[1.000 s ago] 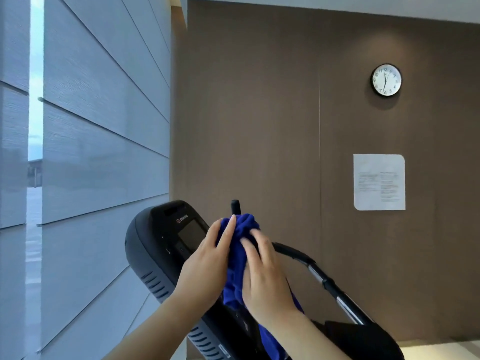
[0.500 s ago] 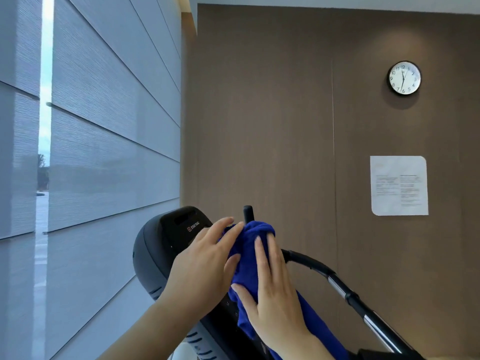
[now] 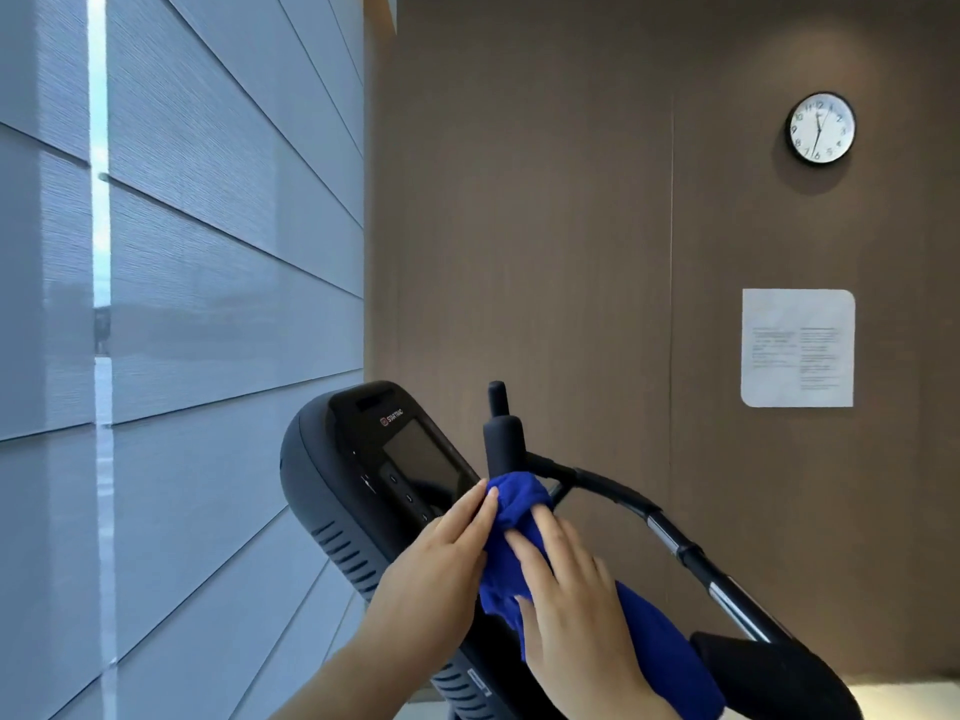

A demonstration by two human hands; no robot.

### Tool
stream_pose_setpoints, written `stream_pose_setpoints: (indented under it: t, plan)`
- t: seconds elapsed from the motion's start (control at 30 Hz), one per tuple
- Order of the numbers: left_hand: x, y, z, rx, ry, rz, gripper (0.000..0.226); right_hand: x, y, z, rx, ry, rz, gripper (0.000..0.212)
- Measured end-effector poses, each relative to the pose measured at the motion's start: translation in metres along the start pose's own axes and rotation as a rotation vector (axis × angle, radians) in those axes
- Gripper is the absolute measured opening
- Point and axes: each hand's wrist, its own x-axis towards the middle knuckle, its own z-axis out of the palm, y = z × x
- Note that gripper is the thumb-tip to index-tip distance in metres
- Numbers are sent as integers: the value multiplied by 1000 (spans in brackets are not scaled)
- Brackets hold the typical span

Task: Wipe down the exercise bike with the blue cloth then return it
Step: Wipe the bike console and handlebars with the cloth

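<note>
The exercise bike's black console with its dark screen fills the lower middle, and a black handlebar curves off to the right into a chrome tube. The blue cloth is bunched over the bar just right of the screen and trails down toward the lower right. My left hand presses the cloth from the left, fingers along the console face. My right hand lies flat on the cloth from the right. An upright black grip stands bare above the cloth.
Grey roller blinds cover the window at left. A brown wall behind the bike carries a round clock and a white notice sheet. A black padded part of the bike sits at lower right.
Both hands slid the cloth down off the upright grip, which now stands uncovered, and the console screen shows again. The view shifted slightly.
</note>
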Motion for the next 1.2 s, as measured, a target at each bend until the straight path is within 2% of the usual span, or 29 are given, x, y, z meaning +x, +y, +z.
stream_pose_setpoints:
  t: [0.1, 0.23, 0.37, 0.53, 0.67, 0.87, 1.07, 1.13, 1.2]
  plan:
    - [6, 4, -12, 35, 40, 12, 57, 8, -1, -7, 89, 68, 0, 74]
    - [32, 6, -41, -13, 211, 14, 62, 61, -1, -22, 169, 252, 12, 65]
    - [53, -3, -52, -23, 223, -5, 53, 117, 0, -30, 324, 43, -28, 53]
    - [49, -12, -39, -103, 148, -69, 61, 116, -9, -14, 220, 122, 9, 38]
    - [42, -13, -34, -111, 154, -76, 59, 111, -17, -8, 131, 181, 64, 42]
    - [37, -12, -37, -106, 132, -73, 59, 101, -26, -12, 64, 148, 106, 58]
    - [22, -5, -36, -104, 135, 74, 46, 52, -18, -3, 161, 156, 106, 71]
    - [22, 0, -36, -136, 142, 84, 37, 36, -10, 2, 187, 89, 77, 72]
    - [29, 2, -37, -168, 148, 66, 38, 36, -7, 2, 252, 46, 70, 74]
